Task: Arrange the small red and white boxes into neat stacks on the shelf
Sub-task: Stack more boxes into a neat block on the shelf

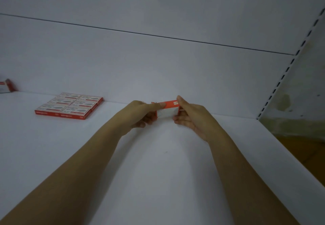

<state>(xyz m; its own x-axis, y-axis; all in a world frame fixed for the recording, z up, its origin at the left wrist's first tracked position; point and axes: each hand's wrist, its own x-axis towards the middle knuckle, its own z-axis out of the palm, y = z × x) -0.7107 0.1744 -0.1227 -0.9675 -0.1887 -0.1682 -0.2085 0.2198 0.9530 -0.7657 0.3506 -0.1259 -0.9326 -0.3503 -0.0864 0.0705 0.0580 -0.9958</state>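
A small red and white box is held between both hands just above the white shelf, near the back wall. My left hand grips its left end with the thumb on top. My right hand pinches its right end, thumb up at the top corner. To the left, a flat block of several matching boxes lies in neat rows on the shelf.
Another red and white box leans at the far left edge against the back wall. A slotted metal upright marks the shelf's right end, with a drop to the floor beyond it.
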